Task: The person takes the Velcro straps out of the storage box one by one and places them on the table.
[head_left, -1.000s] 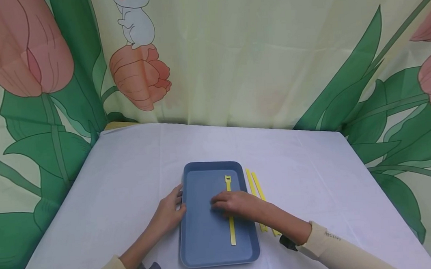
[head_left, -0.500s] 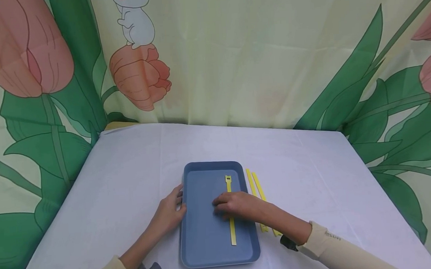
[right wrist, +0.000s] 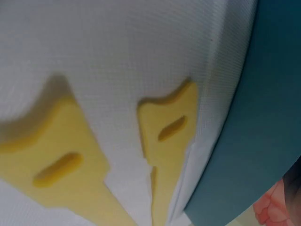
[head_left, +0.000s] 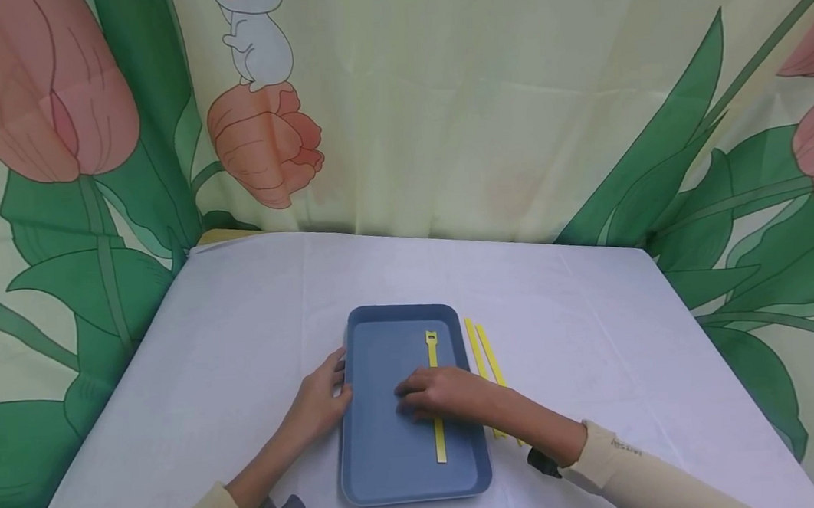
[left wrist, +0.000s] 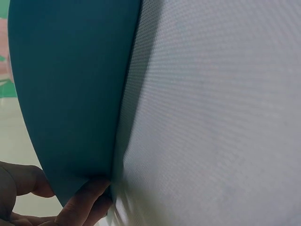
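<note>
A blue rectangular tray (head_left: 383, 462) lies on the cloth-covered table. My left hand (head_left: 318, 400) grips its left edge; in the left wrist view the thumb (left wrist: 35, 181) is at the rim and the fingers (left wrist: 87, 202) are against the outer wall. Inside the tray, on its right half, lies a flat yellow cable strap (head_left: 440, 444) with a slotted head at the far end. Across the strap's middle reaches my right hand (head_left: 442, 392), fingers loosely bent and fingertips left of the strap. The right palm's underside is hidden. Nothing shows in those fingers.
Two more yellow straps lie on the white cloth just right of the tray, partly under the right forearm; their slotted heads, one nearer (right wrist: 61, 160) and one by the tray (right wrist: 169, 127), show in the right wrist view. A printed curtain (head_left: 442, 129) hangs behind the table.
My right hand has shifted slightly left and nearer over the tray, its fingers spreading a little. The left hand, the tray and the strap inside it stay in place.
</note>
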Demonstrator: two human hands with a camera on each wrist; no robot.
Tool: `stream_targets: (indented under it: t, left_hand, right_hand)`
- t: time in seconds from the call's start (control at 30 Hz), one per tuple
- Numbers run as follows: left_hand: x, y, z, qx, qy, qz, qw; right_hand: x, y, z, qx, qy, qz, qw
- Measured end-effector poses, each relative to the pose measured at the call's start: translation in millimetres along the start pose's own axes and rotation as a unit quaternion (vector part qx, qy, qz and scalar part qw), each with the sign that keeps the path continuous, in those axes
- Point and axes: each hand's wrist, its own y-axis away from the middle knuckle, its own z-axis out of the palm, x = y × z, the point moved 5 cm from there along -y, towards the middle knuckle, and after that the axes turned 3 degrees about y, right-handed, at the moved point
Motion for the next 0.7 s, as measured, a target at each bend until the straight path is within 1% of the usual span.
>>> stream_targets:
  t: [0.13,0.23,0.47,0.7]
  left_hand:
    - [-0.1,-0.2,0.6,-0.002,0.0,-0.003,1.0]
    - [0.3,-0.1,0.5,-0.005,0.001,-0.005,1.0]
    - [0.0,0.7,0.0,-0.011,-0.003,-0.011,0.9999]
    - [-0.6,0.2,0.7,-0.013,-0.004,-0.013,0.9998]
  right_hand:
    - [-2.0,-0.9,0.2,0.0,-0.001,-0.001,1.0]
    - [-3.0,-1.7,-0.9,0.007,-0.004,0.0,1.0]
    - [-7.4,-3.1,1.3,0.022,-0.004,-0.011,1.0]
    - [-8.3,-6.8,-1.1,0.038,-0.001,-0.005,0.999]
